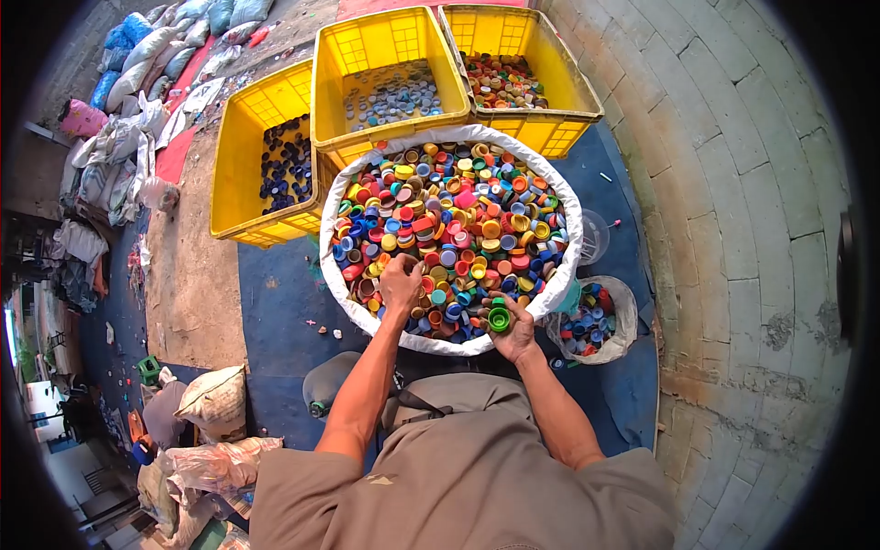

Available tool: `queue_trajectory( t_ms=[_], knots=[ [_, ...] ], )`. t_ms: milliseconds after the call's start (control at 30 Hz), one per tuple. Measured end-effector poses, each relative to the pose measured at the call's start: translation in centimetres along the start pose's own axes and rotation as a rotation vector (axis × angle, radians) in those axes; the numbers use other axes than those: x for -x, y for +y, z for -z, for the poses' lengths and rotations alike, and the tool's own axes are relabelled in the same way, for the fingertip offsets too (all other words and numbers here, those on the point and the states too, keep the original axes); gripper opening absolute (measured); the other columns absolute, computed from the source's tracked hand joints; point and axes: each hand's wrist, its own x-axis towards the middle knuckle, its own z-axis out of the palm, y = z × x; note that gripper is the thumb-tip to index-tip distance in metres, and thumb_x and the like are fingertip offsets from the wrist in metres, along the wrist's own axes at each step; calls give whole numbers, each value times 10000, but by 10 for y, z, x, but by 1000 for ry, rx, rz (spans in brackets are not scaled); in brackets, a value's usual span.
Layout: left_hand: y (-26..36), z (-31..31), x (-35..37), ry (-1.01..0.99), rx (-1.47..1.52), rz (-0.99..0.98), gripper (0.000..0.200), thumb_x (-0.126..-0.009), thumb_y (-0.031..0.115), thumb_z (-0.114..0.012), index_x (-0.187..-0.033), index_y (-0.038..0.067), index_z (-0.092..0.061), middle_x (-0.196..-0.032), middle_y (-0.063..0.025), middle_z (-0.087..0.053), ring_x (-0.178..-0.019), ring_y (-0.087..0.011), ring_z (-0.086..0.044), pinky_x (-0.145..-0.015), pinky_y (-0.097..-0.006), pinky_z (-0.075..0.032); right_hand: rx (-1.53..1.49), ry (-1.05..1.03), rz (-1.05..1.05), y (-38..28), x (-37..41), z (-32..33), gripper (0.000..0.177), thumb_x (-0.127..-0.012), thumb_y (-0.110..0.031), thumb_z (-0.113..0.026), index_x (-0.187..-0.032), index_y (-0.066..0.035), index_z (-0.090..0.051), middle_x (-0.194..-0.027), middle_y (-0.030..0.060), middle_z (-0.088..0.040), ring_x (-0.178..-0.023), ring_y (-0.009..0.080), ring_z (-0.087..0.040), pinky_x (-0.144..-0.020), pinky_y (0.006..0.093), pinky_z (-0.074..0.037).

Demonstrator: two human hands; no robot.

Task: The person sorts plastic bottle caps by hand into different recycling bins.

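A wide round container with a white cloth rim [576, 240] is heaped with plastic bottle caps [458, 215] of many colours. My left hand [401, 284] is over the near left part of the heap, its fingers curled together at the caps. What those fingers hold, if anything, is hidden. At the near right rim, my right hand [518, 335] grips a green bottle cap [499, 319], its hollow side turned up towards me.
Beyond the heap stand three yellow crates: one with dark caps [220, 197], one with pale blue-grey caps [321, 92], one with reddish mixed caps [587, 96]. A smaller white-lined container [626, 339] of caps is at right, near a block wall [752, 229]. Stuffed sacks [215, 403] lie left.
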Motion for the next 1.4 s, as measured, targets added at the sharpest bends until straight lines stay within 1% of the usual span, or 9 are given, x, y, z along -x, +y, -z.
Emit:
queue_trajectory(
  t_ms=[233,367,467,633,733,900,1033,1300,1400],
  knots=[
    [10,-12,-36,-4,-186,-201,299,-810,208,-679,-1095,121,-650,-986,-136,-580,-855,-316,-619,-716,-410,-506,122,-3,5,4,2,-13,320,-870,-232,-585,-1114,-36,-519,-1010,118,-612,-865,249,-638,-735,361,-517],
    [25,-10,-41,-24,-166,-107,413,-811,268,-692,-1197,146,-611,-1071,-134,-555,-946,-297,-595,-782,-401,-493,125,-10,22,3,3,-9,315,-874,-232,-583,-1113,-37,-519,-1005,118,-613,-870,251,-640,-739,365,-516],
    [23,-16,-49,44,-223,-190,435,-809,245,-679,-1212,107,-594,-1059,-159,-551,-853,-320,-613,-760,-413,-497,128,3,42,2,6,-4,311,-879,-231,-583,-1113,-36,-519,-1000,117,-615,-867,252,-644,-741,367,-515],
    [22,-21,-73,-11,-227,-135,289,-789,284,-690,-993,83,-655,-994,-182,-660,-903,-333,-639,-760,-428,-497,134,21,49,0,11,-1,295,-882,-213,-590,-1102,-30,-521,-982,111,-614,-852,243,-649,-738,360,-515],
    [36,-19,-80,-45,-272,-38,288,-777,285,-700,-982,90,-652,-977,-180,-640,-863,-340,-642,-736,-434,-500,132,26,59,-1,11,1,290,-881,-206,-598,-1095,-26,-522,-963,104,-611,-851,231,-648,-733,352,-514],
    [37,-29,-87,53,-488,-311,373,-735,323,-744,-1020,105,-639,-966,-142,-591,-898,-305,-605,-716,-408,-502,196,32,77,-4,10,10,255,-891,-257,-569,-1060,-66,-550,-956,85,-612,-862,207,-631,-704,336,-528],
    [43,-37,-98,-54,-490,-199,436,-701,327,-783,-1042,101,-635,-991,-150,-592,-950,-326,-593,-739,-415,-502,184,36,84,-11,17,1,260,-886,-237,-594,-1060,-52,-538,-948,93,-615,-846,214,-637,-699,329,-524],
    [34,-46,-112,39,-98,-98,465,-648,237,-844,-1036,71,-648,-921,-116,-629,-833,-262,-622,-749,-365,-497,195,103,91,-13,21,11,231,-881,-219,-617,-1051,-81,-543,-938,60,-627,-825,179,-637,-690,322,-523],
    [48,-35,-100,-115,727,195,386,-704,215,-819,-1023,79,-652,-907,-46,-630,-794,-160,-603,-664,-300,-484,185,75,88,-11,19,15,229,-894,-259,-605,-1044,-90,-570,-950,66,-632,-837,184,-645,-670,323,-541]
  ],
)
